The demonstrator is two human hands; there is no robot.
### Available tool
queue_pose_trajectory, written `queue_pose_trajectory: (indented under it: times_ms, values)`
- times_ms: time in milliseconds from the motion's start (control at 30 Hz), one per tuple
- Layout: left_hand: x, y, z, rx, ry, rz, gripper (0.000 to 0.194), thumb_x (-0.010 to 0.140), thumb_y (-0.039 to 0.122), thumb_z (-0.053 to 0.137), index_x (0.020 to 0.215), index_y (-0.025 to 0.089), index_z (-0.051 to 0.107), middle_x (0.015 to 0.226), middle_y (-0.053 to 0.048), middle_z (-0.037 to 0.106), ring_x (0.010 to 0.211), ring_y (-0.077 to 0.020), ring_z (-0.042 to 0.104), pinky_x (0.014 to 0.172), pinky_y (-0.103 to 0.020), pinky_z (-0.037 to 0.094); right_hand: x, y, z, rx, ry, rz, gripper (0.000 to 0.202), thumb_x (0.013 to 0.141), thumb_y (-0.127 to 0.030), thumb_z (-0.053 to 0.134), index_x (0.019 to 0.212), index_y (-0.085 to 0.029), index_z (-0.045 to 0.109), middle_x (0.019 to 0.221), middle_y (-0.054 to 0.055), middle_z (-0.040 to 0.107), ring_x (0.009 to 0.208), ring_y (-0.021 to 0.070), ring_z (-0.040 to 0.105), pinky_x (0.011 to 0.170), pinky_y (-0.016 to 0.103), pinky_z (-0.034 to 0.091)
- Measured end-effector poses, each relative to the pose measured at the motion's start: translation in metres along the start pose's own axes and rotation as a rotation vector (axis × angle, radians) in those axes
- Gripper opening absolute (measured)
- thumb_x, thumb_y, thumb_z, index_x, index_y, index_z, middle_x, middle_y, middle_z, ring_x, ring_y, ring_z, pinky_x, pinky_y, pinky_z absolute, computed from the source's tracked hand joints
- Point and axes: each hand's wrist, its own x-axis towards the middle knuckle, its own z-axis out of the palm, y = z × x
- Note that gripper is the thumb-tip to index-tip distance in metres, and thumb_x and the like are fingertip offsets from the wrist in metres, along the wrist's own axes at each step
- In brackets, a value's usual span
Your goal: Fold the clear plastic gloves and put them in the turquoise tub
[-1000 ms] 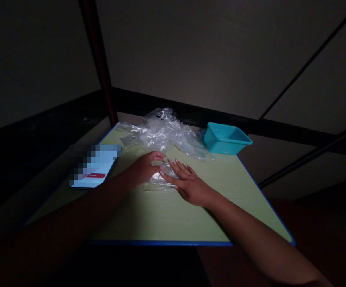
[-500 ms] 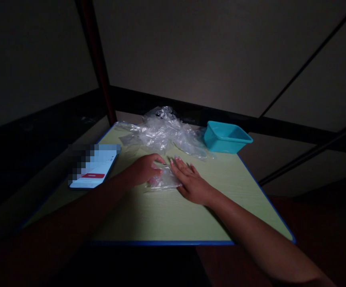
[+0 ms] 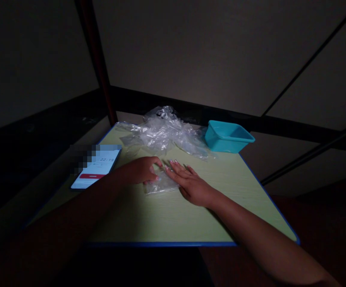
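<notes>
A small clear plastic bag [image 3: 163, 184] lies flat near the middle of the pale green table [image 3: 173, 223]. My right hand [image 3: 192, 182] rests on the bag's right side with its fingers stretched out. At the bag's left edge is my left hand [image 3: 144, 170], its thumb and index finger curved apart and the thumb touching the plastic. Beyond both hands spreads a heap of crumpled clear plastic bags [image 3: 163, 133].
A turquoise basket [image 3: 228, 143] stands at the table's back right corner, beside the heap. On the left lies a lit phone [image 3: 96, 169], partly behind my left forearm. Walls rise behind the table, which has a blue edge.
My left hand has shifted slightly left on the bag. The fingers of my right hand have slid a little left and lie over the bag's upper edge. The bag looks flatter.
</notes>
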Motion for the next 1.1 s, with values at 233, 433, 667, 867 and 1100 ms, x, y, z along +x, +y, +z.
queue_pose_trajectory:
  times_ms: [233, 433, 667, 867, 1100]
  values:
    - [-0.005, 0.005, -0.006, 0.327, -0.049, 0.017, 0.068, 0.062, 0.033, 0.069, 0.124, 0.014, 0.05, 0.066, 0.002, 0.062, 0.064, -0.0198, 0.062, 0.055, -0.025, 0.041, 0.001, 0.001, 0.0, 0.05, -0.037, -0.03, 0.078, 0.079, 0.001, 0.034, 0.149, -0.029, 0.016, 0.157, 0.002, 0.001, 0.144, 0.0193, 0.002, 0.111, 0.055, 0.014]
    - [-0.013, 0.012, -0.001, 0.556, -0.034, 0.069, 0.073, 0.065, 0.037, 0.072, 0.129, 0.014, 0.047, 0.086, -0.005, 0.067, 0.077, -0.0225, 0.063, 0.067, -0.027, 0.043, 0.002, 0.0, -0.001, 0.07, -0.054, -0.01, 0.078, 0.078, 0.0, 0.034, 0.149, -0.028, 0.019, 0.157, 0.002, 0.003, 0.144, 0.0179, 0.002, 0.111, 0.055, 0.015]
    - [-0.007, 0.006, 0.014, 0.85, 0.275, 0.452, 0.071, 0.073, 0.059, 0.065, 0.124, 0.011, 0.052, 0.129, -0.018, 0.053, 0.122, -0.0326, 0.046, 0.101, -0.04, 0.034, 0.003, 0.0, 0.0, 0.085, -0.073, 0.012, 0.079, 0.076, 0.0, 0.035, 0.149, -0.023, 0.018, 0.157, 0.005, 0.007, 0.144, 0.0182, 0.004, 0.11, 0.056, 0.016]
    - [-0.004, -0.004, 0.026, 0.964, 0.029, 0.453, 0.079, 0.087, 0.062, 0.041, 0.147, 0.013, 0.024, 0.154, -0.015, 0.02, 0.143, -0.0274, 0.016, 0.113, -0.042, 0.016, 0.005, 0.0, 0.0, 0.066, -0.079, 0.011, 0.07, 0.077, -0.003, 0.038, 0.146, -0.006, 0.025, 0.154, 0.015, 0.018, 0.143, 0.0212, 0.01, 0.112, 0.053, 0.015]
    - [0.0, -0.008, 0.029, 0.966, -0.034, 0.385, 0.088, 0.087, 0.065, 0.037, 0.15, 0.011, 0.009, 0.156, -0.014, 0.006, 0.144, -0.0256, 0.009, 0.113, -0.043, 0.016, 0.004, 0.002, 0.002, 0.101, -0.059, 0.009, 0.072, 0.076, -0.004, 0.039, 0.147, -0.007, 0.024, 0.154, 0.017, 0.017, 0.143, 0.0222, 0.01, 0.112, 0.053, 0.017]
